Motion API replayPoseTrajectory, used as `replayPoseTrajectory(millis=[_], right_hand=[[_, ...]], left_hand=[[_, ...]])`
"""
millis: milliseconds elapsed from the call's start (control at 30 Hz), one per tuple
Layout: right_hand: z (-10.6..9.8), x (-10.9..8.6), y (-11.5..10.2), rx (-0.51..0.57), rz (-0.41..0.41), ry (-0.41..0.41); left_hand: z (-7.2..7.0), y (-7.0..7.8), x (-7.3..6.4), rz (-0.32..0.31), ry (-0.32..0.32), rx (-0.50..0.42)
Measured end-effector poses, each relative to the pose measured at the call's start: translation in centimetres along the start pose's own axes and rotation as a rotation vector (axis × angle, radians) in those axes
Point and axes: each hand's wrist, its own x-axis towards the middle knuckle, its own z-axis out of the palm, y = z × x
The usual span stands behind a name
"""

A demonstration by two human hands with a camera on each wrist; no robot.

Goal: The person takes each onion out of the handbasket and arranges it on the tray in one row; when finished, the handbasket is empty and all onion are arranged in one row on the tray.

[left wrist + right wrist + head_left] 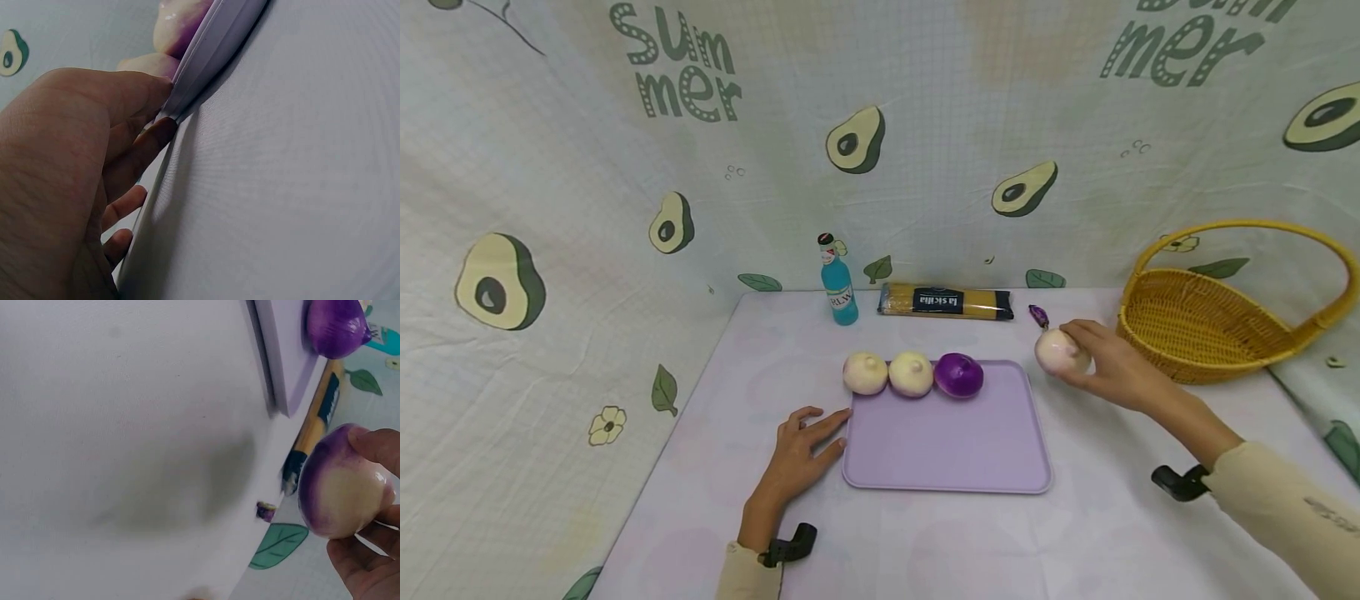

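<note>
A white-and-purple onion (pixel 345 484) is held between the thumb and fingers of my right hand (pixel 1108 367), above the table just right of the lilac tray (pixel 947 454). Along the tray's back edge sit two pale onions, one at the corner (pixel 865 373) and one beside it (pixel 912 374), then a glossy purple onion (pixel 958 376). My left hand (pixel 805 454) rests at the tray's left side, its thumb and index finger extended to the rim. In the left wrist view its fingertips (pixel 164 125) touch the tray's edge.
A yellow wicker basket (pixel 1210 325) with a tall handle stands at the right, behind my right hand. A blue bottle (pixel 838 287) and a spaghetti pack (pixel 946 301) are at the back. A small purple wrapped item (pixel 1039 316) lies right of the pack.
</note>
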Motion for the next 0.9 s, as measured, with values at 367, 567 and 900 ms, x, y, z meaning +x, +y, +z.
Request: replayPoseTrajectory(millis=[367, 567, 900], right_hand=[[1.1, 0.4, -0.8, -0.002, 0.008, -0.039], [1.8, 0.8, -1.2, 0.014, -0.027, -0.026], [2.7, 1.3, -2.1, 0.059, -0.019, -0.067]], left_hand=[[-0.1, 0.0, 0.1, 0.013, -0.002, 0.003], [0.3, -0.4, 0.2, 0.021, 0.007, 0.018], [0.5, -0.5, 0.1, 0.000, 0.009, 0.037]])
